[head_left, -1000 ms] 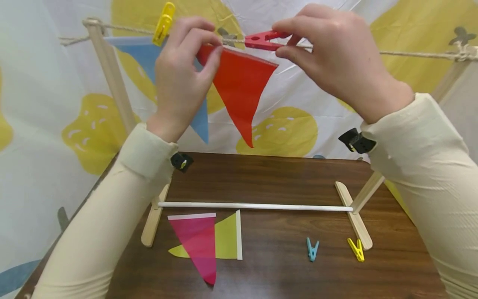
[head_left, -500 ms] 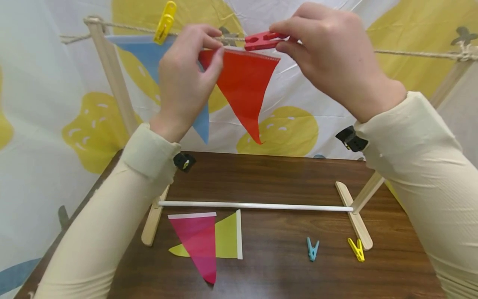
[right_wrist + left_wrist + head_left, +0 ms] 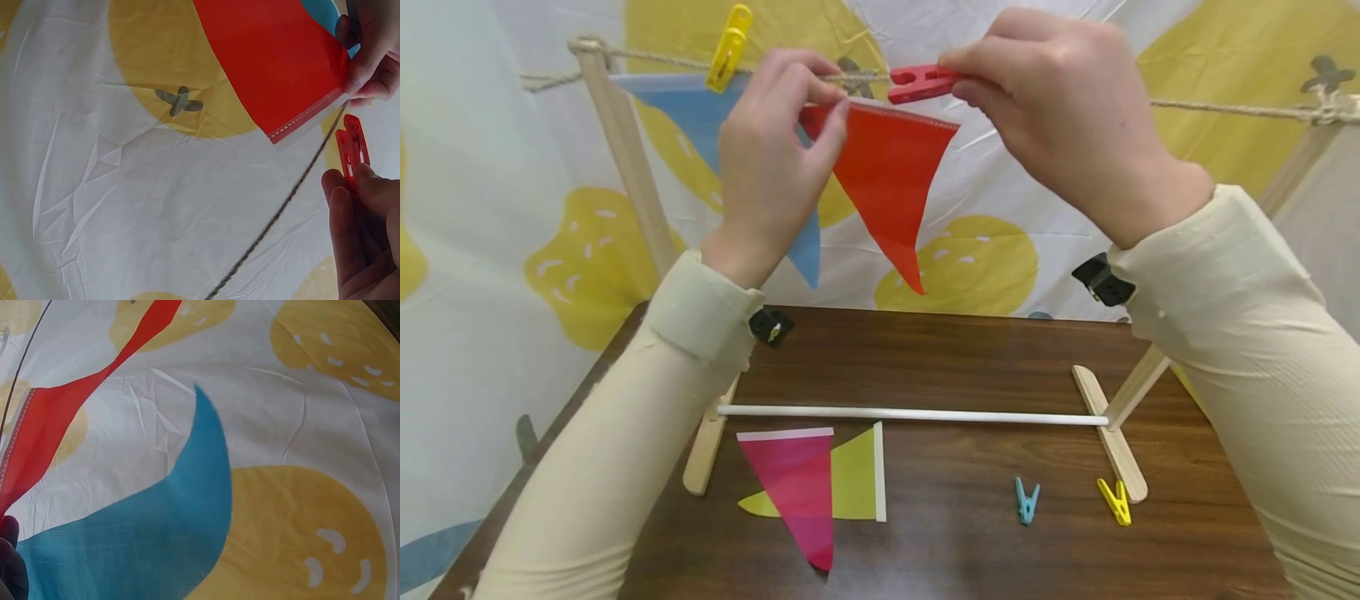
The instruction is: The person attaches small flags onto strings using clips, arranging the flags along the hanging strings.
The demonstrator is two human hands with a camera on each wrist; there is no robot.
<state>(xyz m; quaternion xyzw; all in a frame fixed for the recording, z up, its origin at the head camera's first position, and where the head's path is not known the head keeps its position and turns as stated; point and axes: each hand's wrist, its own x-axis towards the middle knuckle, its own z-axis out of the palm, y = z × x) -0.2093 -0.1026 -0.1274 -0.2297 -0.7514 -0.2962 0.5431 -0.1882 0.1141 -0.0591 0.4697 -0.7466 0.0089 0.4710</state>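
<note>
In the head view my left hand [image 3: 778,150] pinches a red pennant [image 3: 891,167] by the upper left part of its white-edged top, just under the rope [image 3: 865,77]. The pennant's right corner and its tip hang free. My right hand [image 3: 1067,117] pinches a red clothespin [image 3: 917,83] by its handles, its mouth pointing left, above the pennant's top edge. From the right wrist, the clothespin [image 3: 353,147] appears close beside the rope [image 3: 281,203]. Partly behind my left hand hangs a blue pennant [image 3: 681,108], with a yellow clothespin [image 3: 728,50] at its top on the rope.
A wooden post [image 3: 625,158] holds the rope at left; a second post [image 3: 1300,167] stands at right. A white crossbar [image 3: 917,413] joins their feet. On the brown table [image 3: 955,533] lie a pink pennant [image 3: 801,483], a yellow-green pennant [image 3: 856,475], a blue clothespin [image 3: 1027,502] and another yellow clothespin [image 3: 1116,502].
My right hand has squeezed the red clothespin's handles together and shifted slightly left. The red pennant's tip has swung a little to the right while my left hand keeps its pinch.
</note>
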